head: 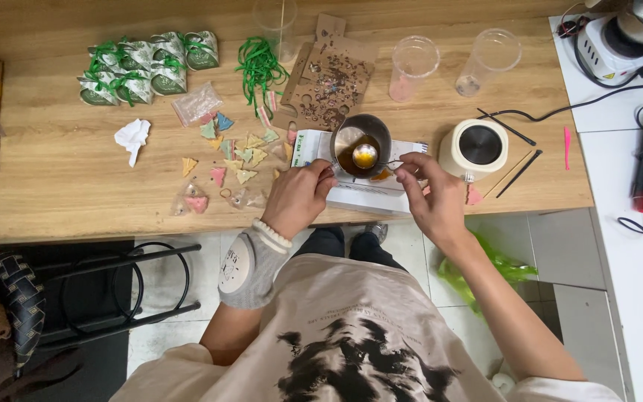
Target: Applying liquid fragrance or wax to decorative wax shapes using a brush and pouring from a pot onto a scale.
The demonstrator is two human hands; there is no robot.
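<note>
Metal spoon (365, 155) lies in small steel pot (361, 144) — amber liquid inside.

Person seen from above. The torso wears a loose cream T-shirt (359, 335) with short sleeves and a black brush-like graphic under a small arc of print on the chest. Dark trousers (347, 246) show at the near table edge. The left hand (297, 198) carries a white beaded bracelet (272, 233); below it a grey fabric wrist band (247, 269) bears a pale oval patch. The right hand (433, 199) is bare, as is its forearm.
</note>
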